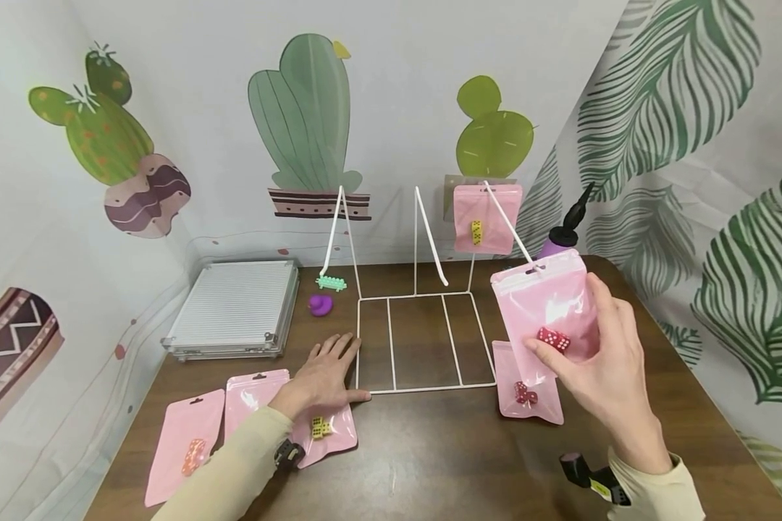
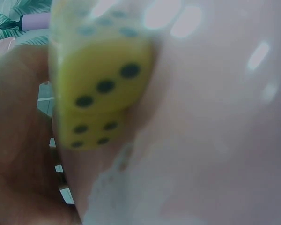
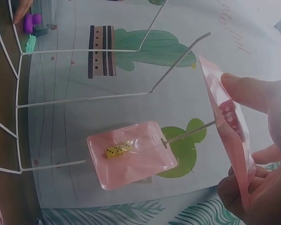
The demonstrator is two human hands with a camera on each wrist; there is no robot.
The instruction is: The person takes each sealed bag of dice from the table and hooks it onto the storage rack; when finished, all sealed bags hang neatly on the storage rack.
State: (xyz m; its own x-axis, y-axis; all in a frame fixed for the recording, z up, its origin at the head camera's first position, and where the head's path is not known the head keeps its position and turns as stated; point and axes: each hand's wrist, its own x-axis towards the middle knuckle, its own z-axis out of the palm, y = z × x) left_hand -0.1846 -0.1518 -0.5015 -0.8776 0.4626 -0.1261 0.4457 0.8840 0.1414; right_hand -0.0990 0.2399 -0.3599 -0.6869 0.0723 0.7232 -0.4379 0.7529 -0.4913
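My right hand [image 1: 606, 373] pinches a pink zip bag [image 1: 524, 300] of red dice [image 1: 554, 339] between thumb and fingers. The bag's top hole meets the tip of the right prong on a white wire rack [image 1: 430, 388]. Farther back on that prong hangs another pink bag [image 3: 140, 164], with yellow dice [image 3: 116, 151] inside. My left hand [image 1: 326, 378] lies with fingers spread at the rack's left base edge. Under its wrist is a pink bag [image 1: 342, 430] of yellow dice [image 1: 320, 427], which fills most of the left wrist view.
Two more pink bags lie at the left, one with orange dice [image 1: 193, 456]. Below the held bag lies a pink bag [image 1: 531, 412] of red dice. A silver case [image 1: 234, 300], a purple rubber duck [image 1: 320, 305] and a small green toy [image 1: 331, 283] sit behind the left hand.
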